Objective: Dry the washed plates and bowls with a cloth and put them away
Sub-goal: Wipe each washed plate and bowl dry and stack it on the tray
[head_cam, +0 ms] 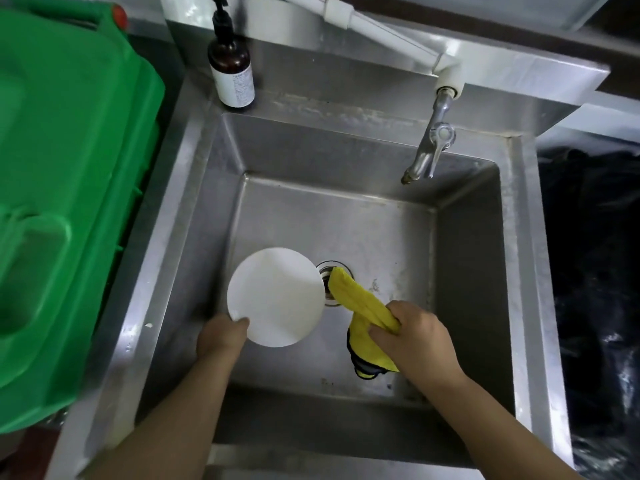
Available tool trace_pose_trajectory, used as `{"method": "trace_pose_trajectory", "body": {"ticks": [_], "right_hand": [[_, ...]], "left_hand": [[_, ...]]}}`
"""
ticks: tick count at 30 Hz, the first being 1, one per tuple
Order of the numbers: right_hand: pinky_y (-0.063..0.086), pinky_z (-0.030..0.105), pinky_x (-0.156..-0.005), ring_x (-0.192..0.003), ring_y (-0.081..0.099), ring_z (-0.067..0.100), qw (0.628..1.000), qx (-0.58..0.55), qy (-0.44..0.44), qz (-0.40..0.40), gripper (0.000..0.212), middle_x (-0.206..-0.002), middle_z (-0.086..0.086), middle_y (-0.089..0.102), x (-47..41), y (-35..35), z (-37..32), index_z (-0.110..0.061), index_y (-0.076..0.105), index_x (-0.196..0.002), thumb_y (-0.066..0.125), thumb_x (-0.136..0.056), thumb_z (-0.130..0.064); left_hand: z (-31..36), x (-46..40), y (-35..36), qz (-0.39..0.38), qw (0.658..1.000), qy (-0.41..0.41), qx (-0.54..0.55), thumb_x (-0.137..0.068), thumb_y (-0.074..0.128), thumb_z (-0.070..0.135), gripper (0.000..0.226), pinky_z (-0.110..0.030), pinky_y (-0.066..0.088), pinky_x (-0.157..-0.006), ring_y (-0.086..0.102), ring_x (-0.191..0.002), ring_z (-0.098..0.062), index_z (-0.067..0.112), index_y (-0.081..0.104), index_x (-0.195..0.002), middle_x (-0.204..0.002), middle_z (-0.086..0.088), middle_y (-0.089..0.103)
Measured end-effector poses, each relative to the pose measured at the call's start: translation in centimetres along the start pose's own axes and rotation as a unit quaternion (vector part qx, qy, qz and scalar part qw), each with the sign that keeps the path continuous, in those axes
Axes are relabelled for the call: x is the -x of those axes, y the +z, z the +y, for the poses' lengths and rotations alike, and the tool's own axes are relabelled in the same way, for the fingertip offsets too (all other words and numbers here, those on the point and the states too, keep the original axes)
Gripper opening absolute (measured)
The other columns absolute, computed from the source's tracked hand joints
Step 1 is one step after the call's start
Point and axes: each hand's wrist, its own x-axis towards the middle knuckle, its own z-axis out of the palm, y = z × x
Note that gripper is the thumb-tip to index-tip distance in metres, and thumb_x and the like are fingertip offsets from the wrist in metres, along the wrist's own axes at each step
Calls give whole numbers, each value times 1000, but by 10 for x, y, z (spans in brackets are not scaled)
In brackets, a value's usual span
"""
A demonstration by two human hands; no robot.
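Note:
A round white plate [277, 296] is held over the steel sink [346, 216]. My left hand [221, 337] grips its near-left rim, thumb on top. My right hand [415, 337] is to the right of the plate and grips a bunched yellow cloth [360, 306] with a dark edge. One end of the cloth points toward the plate's right rim, over the drain [327, 268]; the other end hangs below my hand. Cloth and plate look just apart.
A metal tap [431, 147] on a white pipe reaches over the sink's back right. A brown pump bottle [231, 69] stands on the back ledge. A green plastic bin [69, 188] fills the left side. Dark bags [595, 271] lie to the right.

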Motion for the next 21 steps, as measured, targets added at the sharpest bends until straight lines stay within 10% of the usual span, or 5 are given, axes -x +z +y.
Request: {"method": "trace_pose_trajectory", "body": {"ticks": [9, 21], "right_hand": [[31, 28, -45, -46, 37, 12, 1000, -16, -9, 6, 28, -53, -4, 38, 2, -2, 11, -13, 49, -62, 70, -77, -23], [30, 27, -46, -47, 39, 14, 1000, -2, 20, 19, 32, -52, -4, 39, 22, -34, 19, -16, 45, -61, 69, -79, -26]], "left_hand": [[12, 8, 15, 1, 896, -94, 434, -87, 55, 13, 46, -52, 48, -93, 55, -98, -35, 6, 48, -132, -117, -17, 56], [47, 48, -10, 50, 921, 30, 385, -93, 50, 41, 45, -39, 48, -85, 58, -96, -31, 13, 55, -128, -112, -9, 62]]}}
